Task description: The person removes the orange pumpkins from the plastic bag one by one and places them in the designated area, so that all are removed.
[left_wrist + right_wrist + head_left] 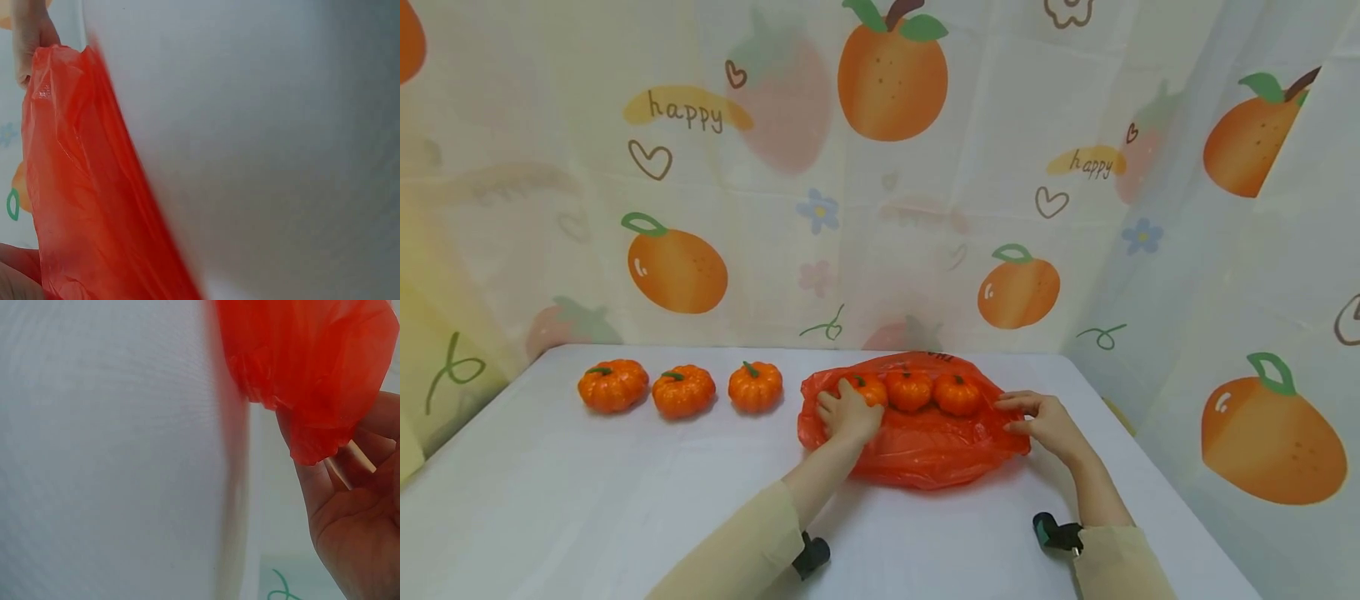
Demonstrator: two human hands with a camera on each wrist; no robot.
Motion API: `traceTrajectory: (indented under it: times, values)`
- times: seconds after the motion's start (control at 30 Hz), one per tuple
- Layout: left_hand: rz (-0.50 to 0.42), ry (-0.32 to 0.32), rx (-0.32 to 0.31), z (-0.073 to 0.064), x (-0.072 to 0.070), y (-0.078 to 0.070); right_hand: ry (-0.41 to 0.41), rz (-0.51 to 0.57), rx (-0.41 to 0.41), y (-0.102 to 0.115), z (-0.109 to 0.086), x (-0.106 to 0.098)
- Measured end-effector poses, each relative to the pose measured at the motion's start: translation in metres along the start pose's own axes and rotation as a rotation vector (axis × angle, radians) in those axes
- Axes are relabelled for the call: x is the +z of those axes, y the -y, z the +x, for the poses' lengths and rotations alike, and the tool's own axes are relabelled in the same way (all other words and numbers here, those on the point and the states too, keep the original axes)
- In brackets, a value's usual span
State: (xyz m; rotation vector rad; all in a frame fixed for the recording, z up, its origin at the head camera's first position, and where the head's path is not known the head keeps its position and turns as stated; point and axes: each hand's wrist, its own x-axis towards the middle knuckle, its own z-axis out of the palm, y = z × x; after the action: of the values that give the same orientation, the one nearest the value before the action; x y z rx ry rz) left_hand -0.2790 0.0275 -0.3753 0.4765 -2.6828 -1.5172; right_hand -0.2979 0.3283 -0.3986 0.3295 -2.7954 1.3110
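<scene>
A red plastic bag lies spread on the white table, its mouth facing up. Inside it sit three small orange pumpkins in a row: the left pumpkin, the middle pumpkin and the right pumpkin. My left hand is at the bag's left end, thumb and fingers around the left pumpkin, partly covering it. At the opposite end, my right hand holds the bag's rim; the right wrist view shows its fingers around the gathered red plastic.
Left of the bag, three more orange pumpkins stand in a line: one far left, one between and one nearest the bag. A fruit-printed curtain hangs behind the white table.
</scene>
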Motion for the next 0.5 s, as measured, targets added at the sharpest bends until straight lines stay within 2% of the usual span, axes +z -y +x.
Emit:
traceTrajectory:
  times: [0.17, 0.5]
  values:
    - [0.013, -0.020, -0.007, 0.0031, 0.0006, 0.0026, 0.005, -0.009, -0.015, -0.0005, 0.0006, 0.0003]
    - [-0.029, -0.084, -0.015, 0.0039, 0.0054, 0.0037, 0.008, 0.009, -0.017, -0.0001, -0.0008, 0.0003]
